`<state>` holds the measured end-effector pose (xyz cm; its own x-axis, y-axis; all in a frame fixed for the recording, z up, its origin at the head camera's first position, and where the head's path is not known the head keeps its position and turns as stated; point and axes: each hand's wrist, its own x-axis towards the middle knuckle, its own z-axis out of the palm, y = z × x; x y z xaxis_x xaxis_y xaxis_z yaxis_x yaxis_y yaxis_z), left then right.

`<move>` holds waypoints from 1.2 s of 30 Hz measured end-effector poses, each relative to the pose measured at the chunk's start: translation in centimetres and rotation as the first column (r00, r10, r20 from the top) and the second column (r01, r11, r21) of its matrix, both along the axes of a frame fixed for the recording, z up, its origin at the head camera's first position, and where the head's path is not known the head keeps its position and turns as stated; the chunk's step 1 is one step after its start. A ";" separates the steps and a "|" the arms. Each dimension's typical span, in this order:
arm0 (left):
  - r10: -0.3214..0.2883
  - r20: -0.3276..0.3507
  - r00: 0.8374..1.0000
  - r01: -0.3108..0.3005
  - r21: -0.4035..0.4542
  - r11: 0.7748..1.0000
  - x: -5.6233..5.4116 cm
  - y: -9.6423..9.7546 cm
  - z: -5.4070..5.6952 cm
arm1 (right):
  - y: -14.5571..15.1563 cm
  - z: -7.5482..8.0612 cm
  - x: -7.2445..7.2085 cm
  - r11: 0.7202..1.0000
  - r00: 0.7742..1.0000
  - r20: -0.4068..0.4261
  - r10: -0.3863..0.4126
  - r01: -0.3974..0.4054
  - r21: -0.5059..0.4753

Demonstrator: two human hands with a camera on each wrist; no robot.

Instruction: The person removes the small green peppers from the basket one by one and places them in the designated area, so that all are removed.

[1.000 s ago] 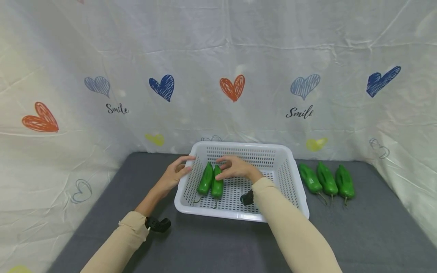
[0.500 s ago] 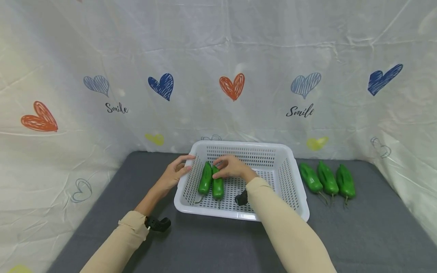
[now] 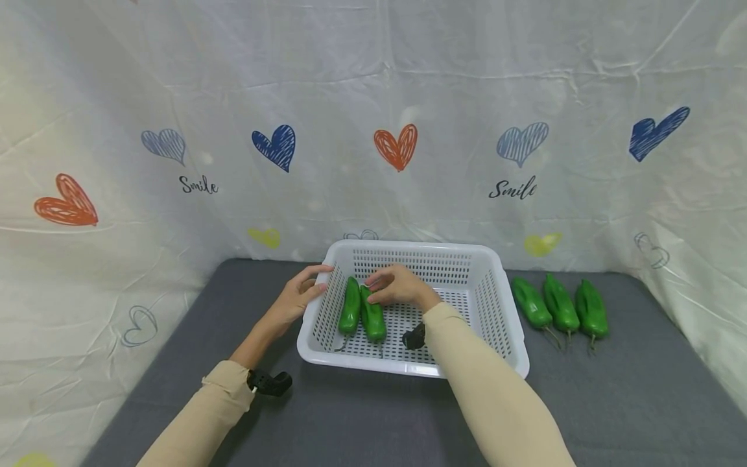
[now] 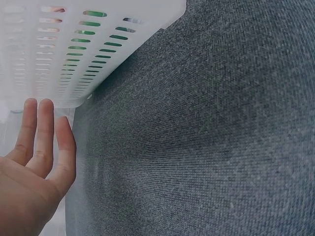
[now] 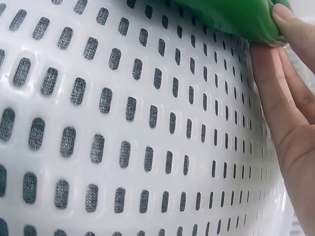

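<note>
1. Far left, the person's left hand [image 3: 290, 303] hasn't budged over the last second. Fingers fairly straight and relaxed, tips at the left rim of the white perforated plastic basket [image 3: 373, 367]. No pepper in it; looks to me like it's just steadying things.
2. Next, inside by the left wall, the first long green pepper [image 3: 349, 308]. It was leaning a moment ago and has since swung more upright along that wall, stem toward the person. No hand on it.
3. Right beside it, the second long green pepper [image 3: 374, 321], also lying in the basket. This is the big change: it's slanted now, tip tucked in toward its neighbour, stem end swung out right. Can't tell if the tips touch.
4. Right hand [image 3: 403, 287]: nearly closed, thumb and fingers pinching that second pepper's tip end. My read is that it's fine-tuning how the pepper lies, and it hasn't let go yet.
5. Far right, three loose green peppers [image 3: 562, 308] on the grey cloth, outside the basket, same spot as before. So the count's unchanged: two in, three out.
</note>
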<state>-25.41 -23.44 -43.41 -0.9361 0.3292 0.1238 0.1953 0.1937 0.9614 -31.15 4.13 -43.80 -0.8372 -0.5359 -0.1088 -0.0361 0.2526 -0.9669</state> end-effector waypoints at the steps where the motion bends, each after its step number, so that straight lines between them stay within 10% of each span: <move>1: -0.002 0.000 1.000 0.002 0.003 1.000 0.0 0.0 0.0 | 0.0 0.0 0.0 1.000 1.000 0.011 -0.004 0.004 -0.007; 36: -0.007 -0.001 1.000 0.007 0.002 1.000 0.1 0.0 0.1 | 1.0 0.3 -0.2 0.999 0.989 0.146 0.020 -0.016 -0.031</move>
<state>-25.29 -23.40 -43.33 -0.9336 0.3356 0.1257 0.1977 0.1899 0.9617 -31.35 5.17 -43.53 -0.8036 -0.5556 -0.2134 0.1021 0.2245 -0.9691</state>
